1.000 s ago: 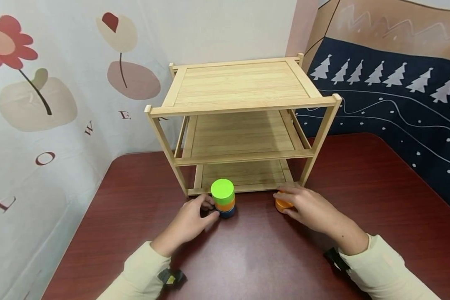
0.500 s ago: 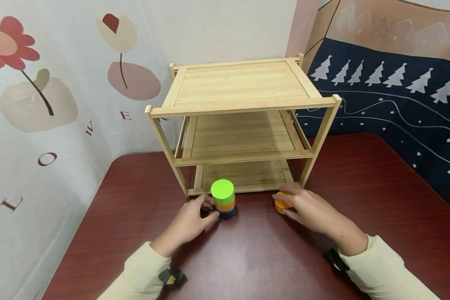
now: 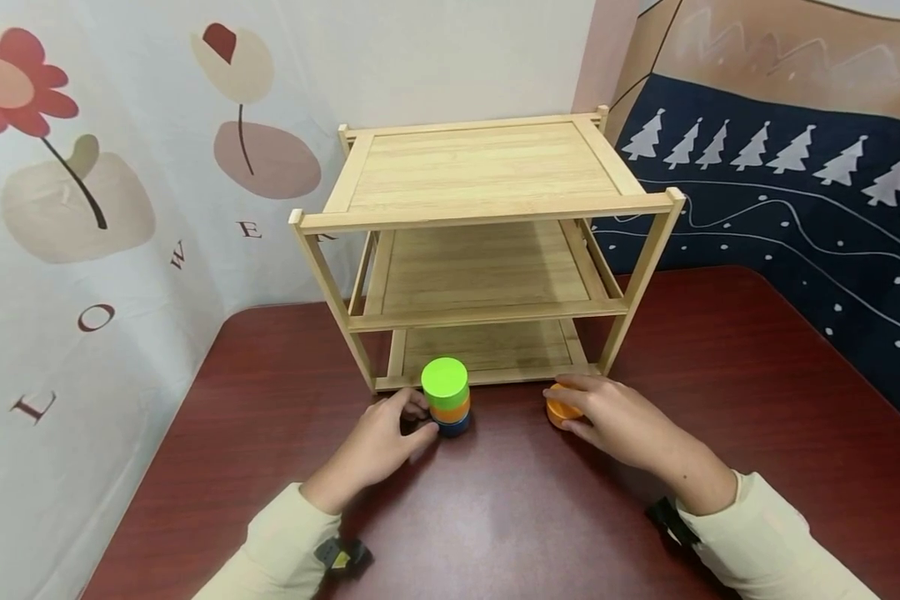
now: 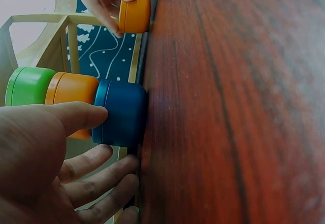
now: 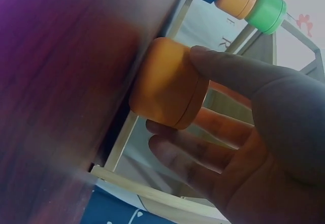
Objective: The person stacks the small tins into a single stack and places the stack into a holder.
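Note:
A stack of small round lidded tins stands on the table: a green tin (image 3: 445, 379) on top, an orange tin (image 3: 451, 409) in the middle and a blue tin (image 4: 122, 113) at the bottom. My left hand (image 3: 381, 442) is at the stack's left side. Its thumb tip touches the blue tin, while the other fingers lie loosely beside it. To the right, my right hand (image 3: 621, 417) holds a second orange tin (image 5: 170, 82) upright on the table. The thumb is against the lid edge and the fingers are on the opposite side.
A three-tier wooden shelf (image 3: 487, 208) stands just behind the tins. Its front lower rail lies close to the stack. The dark red table (image 3: 495, 517) extends in front and to both sides. Printed cloth walls (image 3: 157, 350) enclose the back and sides.
My right hand has shifted slightly left along the table, and the second orange tin has come with it. The left hand and the stack have stayed in place.

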Demonstrator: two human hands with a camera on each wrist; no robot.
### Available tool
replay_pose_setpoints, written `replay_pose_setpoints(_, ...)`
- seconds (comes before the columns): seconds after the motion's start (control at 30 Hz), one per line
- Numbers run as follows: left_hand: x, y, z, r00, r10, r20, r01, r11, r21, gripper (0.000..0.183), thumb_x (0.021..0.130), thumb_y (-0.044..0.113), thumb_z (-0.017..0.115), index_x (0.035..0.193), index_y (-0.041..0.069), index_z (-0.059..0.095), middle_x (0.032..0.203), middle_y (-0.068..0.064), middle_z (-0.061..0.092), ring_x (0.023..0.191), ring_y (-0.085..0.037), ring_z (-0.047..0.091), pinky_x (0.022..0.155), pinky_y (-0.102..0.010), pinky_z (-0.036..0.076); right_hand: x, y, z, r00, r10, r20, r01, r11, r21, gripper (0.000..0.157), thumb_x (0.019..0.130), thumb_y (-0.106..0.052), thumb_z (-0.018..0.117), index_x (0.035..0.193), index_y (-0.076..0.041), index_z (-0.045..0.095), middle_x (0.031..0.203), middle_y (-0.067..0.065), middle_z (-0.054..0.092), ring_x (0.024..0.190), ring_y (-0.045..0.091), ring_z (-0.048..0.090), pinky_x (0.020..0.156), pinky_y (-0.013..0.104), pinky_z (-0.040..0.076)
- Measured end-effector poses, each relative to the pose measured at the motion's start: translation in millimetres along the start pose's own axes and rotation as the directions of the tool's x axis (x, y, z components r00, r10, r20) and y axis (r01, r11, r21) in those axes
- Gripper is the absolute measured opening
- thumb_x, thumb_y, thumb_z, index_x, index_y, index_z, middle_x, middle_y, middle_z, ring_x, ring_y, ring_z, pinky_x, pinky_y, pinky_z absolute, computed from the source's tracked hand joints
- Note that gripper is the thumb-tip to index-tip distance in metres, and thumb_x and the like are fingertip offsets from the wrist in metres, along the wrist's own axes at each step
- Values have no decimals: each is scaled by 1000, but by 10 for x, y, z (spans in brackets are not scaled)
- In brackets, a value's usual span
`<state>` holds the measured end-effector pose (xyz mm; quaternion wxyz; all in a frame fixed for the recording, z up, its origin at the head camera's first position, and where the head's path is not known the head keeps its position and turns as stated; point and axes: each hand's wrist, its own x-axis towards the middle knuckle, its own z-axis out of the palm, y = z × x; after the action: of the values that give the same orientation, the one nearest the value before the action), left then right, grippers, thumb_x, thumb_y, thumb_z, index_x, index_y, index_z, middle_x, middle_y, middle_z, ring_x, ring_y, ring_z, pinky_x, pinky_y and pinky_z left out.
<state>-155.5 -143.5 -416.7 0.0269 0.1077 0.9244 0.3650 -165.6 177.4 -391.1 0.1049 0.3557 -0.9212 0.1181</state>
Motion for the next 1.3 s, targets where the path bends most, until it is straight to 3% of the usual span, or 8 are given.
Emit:
replay_pose_setpoints(0.47, 12, -14, 5, 999, 33, -4, -33, 999, 12, 26, 81, 31, 68, 100, 16, 58, 94, 3, 64, 92, -12, 60, 82, -33, 48, 7, -130, -94, 998, -49, -45, 48, 999, -15, 42, 74, -18, 77, 114, -14, 65, 117, 11, 61, 108, 25, 59, 86, 39, 50)
replay_pose_setpoints(0.77, 3, 4, 1, 1000, 4, -10, -4, 1000, 5, 25, 80, 28, 70, 99, 16, 58, 94, 3, 64, 92, -11, 60, 83, -33, 48, 32, -248, -134, 995, -81, -64, 80, 997, -17, 47, 74, -19, 77, 118, -19, 62, 120, 8, 60, 106, 22, 60, 84, 36, 51)
replay_pose_setpoints(1.3, 7, -8, -8, 1000, 14, -3, -14, 1000, 10, 25, 81, 28, 69, 100, 17, 58, 94, 3, 64, 93, -12, 60, 84, -32, 47, 156, -414, -184, 995, -93, -47, 93, 996, 2, 47, 76, -20, 75, 121, -21, 60, 123, 7, 58, 106, 22, 60, 84, 36, 52)
